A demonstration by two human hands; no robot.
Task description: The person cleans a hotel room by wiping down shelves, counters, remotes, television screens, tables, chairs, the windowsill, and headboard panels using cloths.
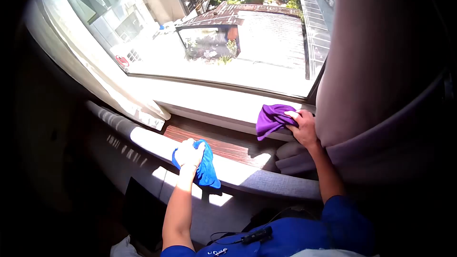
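Near the middle of the view my left hand (190, 154) is closed round a blue cloth (207, 166), resting on the top of the grey sofa back (243, 178). Part of the cloth hangs over the near side of the sofa back. Farther right, my right hand (303, 126) grips a purple cloth (275, 120) at the right end of the white window sill (204, 110). The purple cloth droops to the left of my fingers, over the sill's edge.
A large window (214, 57) rises beyond the sill. A pale curtain (95, 62) hangs at the left and a thick curtain (362, 66) at the right, close to my right hand. Between sofa back and sill lies a brown wood-grain surface (209, 143).
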